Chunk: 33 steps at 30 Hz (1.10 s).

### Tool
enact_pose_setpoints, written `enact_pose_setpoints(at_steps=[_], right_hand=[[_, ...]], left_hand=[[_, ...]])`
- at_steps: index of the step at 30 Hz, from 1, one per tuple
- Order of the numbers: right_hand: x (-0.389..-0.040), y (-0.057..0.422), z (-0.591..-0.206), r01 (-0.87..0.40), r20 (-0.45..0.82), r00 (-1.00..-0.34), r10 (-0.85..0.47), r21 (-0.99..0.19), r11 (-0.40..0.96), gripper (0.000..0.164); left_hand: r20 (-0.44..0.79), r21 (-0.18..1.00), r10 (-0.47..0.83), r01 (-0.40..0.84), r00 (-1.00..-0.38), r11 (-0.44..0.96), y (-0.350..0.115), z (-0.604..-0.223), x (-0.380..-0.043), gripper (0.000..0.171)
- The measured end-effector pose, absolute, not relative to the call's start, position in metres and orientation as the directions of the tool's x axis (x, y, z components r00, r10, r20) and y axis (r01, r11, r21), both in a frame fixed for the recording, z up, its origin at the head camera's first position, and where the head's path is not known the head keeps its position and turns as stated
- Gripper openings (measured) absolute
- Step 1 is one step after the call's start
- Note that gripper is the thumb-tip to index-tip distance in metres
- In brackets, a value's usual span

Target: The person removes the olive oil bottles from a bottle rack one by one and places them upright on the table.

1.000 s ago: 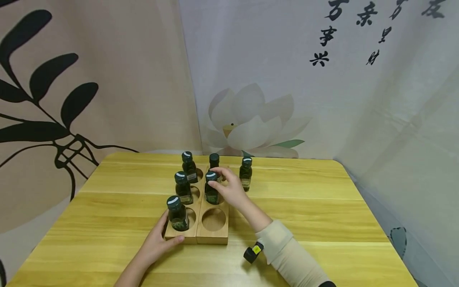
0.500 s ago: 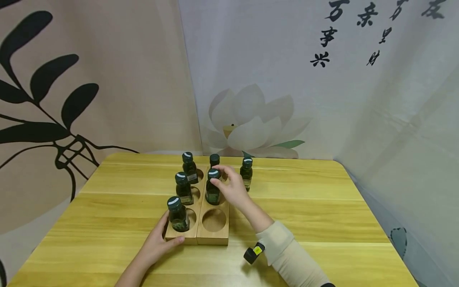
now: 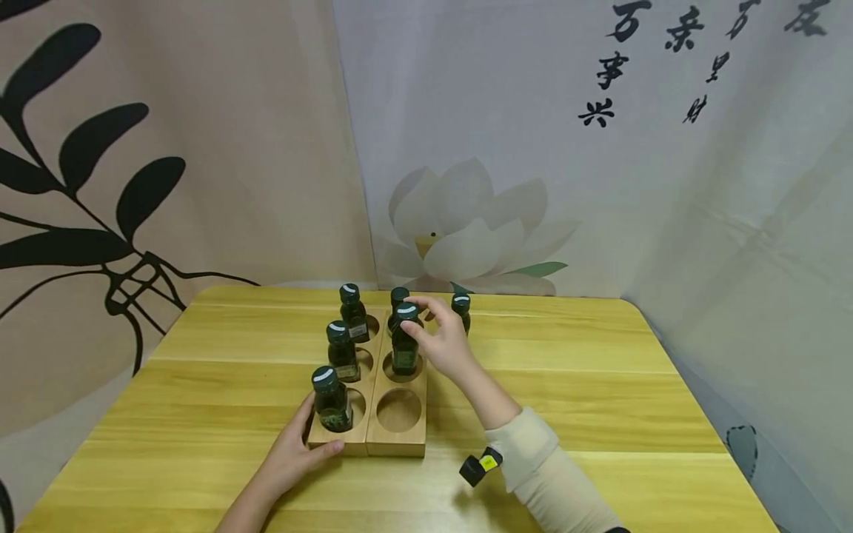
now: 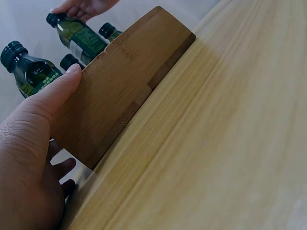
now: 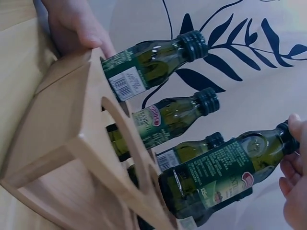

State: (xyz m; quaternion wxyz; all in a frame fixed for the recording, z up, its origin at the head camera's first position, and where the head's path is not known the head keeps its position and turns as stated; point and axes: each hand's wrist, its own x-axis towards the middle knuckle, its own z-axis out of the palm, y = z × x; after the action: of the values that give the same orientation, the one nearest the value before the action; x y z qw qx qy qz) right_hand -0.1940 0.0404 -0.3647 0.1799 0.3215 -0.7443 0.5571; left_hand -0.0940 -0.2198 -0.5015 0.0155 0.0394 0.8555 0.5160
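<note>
My right hand [image 3: 446, 344] pinches a small green olive oil bottle [image 3: 404, 349] by its dark cap. In the right wrist view this olive oil bottle [image 5: 218, 175] is tilted, its base close over the rack's top. The head view has it above the middle hole of the right row. My left hand [image 3: 293, 448] holds the near left corner of the wooden bottle rack [image 3: 397, 448], thumb on the front face and fingers along the left side. Three similar bottles [image 3: 332, 400] stand in the rack's left row. Another bottle [image 3: 398, 296] at the far right hole is partly hidden.
One more bottle [image 3: 461, 307] stands on the table right of the rack, partly behind my right hand. The near right hole [image 3: 398, 411] shows bare wood inside. A printed cloth [image 3: 493, 148] hangs behind the table's far edge.
My right hand has moved up and to the right, raising the pinched bottle from the middle right hole. My left hand stays on the rack's corner.
</note>
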Motion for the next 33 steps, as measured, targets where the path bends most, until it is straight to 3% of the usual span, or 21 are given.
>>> enact_pose_setpoints(at_steps=[5, 33], right_hand=[[-0.194, 0.046, -0.357, -0.702, 0.653, -0.707, -0.272, -0.694, 0.159, 0.028], [-0.19, 0.106, -0.33, -0.653, 0.611, -0.756, -0.233, -0.727, 0.212, 0.027]], left_hand=[[0.003, 0.885, 0.081, 0.04, -0.997, 0.465, -0.22, -0.502, -0.094, 0.103], [0.05, 0.871, 0.08, 0.083, -0.995, 0.484, -0.221, -0.506, -0.093, 0.101]])
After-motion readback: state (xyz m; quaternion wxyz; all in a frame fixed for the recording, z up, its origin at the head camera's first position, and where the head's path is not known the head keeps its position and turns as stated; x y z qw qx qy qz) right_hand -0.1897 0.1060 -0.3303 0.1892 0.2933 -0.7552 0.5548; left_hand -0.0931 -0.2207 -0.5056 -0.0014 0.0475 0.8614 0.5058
